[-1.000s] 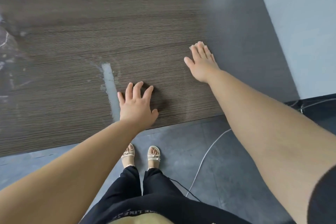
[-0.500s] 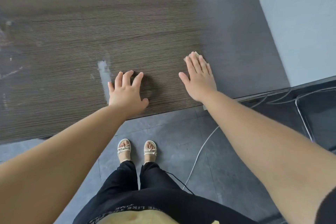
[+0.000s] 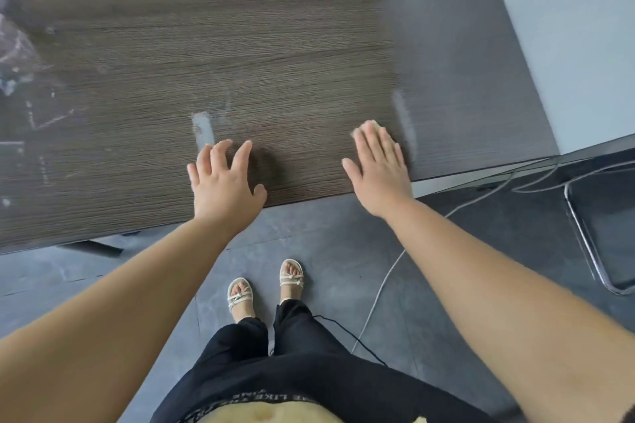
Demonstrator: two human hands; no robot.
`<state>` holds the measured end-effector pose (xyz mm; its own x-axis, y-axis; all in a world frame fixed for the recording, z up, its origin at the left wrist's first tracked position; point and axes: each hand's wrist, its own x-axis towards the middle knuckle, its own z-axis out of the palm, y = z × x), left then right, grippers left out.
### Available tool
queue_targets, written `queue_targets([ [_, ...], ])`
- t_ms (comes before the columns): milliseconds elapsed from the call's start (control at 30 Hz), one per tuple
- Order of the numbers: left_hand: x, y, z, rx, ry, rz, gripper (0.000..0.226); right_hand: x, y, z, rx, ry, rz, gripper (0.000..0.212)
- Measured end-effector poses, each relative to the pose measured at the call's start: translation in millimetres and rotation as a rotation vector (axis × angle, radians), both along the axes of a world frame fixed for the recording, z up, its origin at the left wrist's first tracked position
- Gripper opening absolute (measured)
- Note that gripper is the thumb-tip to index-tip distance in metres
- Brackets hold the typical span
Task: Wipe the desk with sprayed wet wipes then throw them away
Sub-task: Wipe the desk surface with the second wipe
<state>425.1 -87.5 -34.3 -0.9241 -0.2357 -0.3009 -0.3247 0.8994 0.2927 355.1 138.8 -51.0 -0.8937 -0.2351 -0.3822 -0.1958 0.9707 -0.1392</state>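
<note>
From the head camera, your right grip (image 3: pixel 379 168) lies flat near the front edge of the desk (image 3: pixel 275 45), fingers straight and close together, pressing the wet wipe (image 3: pixel 379 125); only a pale corner of it shows past the fingertips. Your left grip (image 3: pixel 225 182) rests on the desk to its left, fingers spread, just below a wet streak (image 3: pixel 202 129).

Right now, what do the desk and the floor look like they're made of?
Desk: likely wood-grain laminate or veneer, dark brown, matte; fine parallel grain lines run across it. Floor: probably grey tile or stone-look slabs, dull; mottled surface with straight seams.
</note>
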Motion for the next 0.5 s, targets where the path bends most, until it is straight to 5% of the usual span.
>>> queue_targets([
  [100, 13, -22, 1, -0.013, 0.017, 0.048, 0.060, 33, -22, 0, 0.019, 0.005, 0.000, 0.065],
  [333, 37, -72, 7, -0.043, 0.064, 0.162, 0.055, 49, -151, 5, -0.089, -0.080, 0.539, 0.063],
  [500, 49, -117, 13, 0.045, -0.015, 0.274, 0.054, -25, -154, 10, -0.043, -0.155, 0.239, 0.062],
])
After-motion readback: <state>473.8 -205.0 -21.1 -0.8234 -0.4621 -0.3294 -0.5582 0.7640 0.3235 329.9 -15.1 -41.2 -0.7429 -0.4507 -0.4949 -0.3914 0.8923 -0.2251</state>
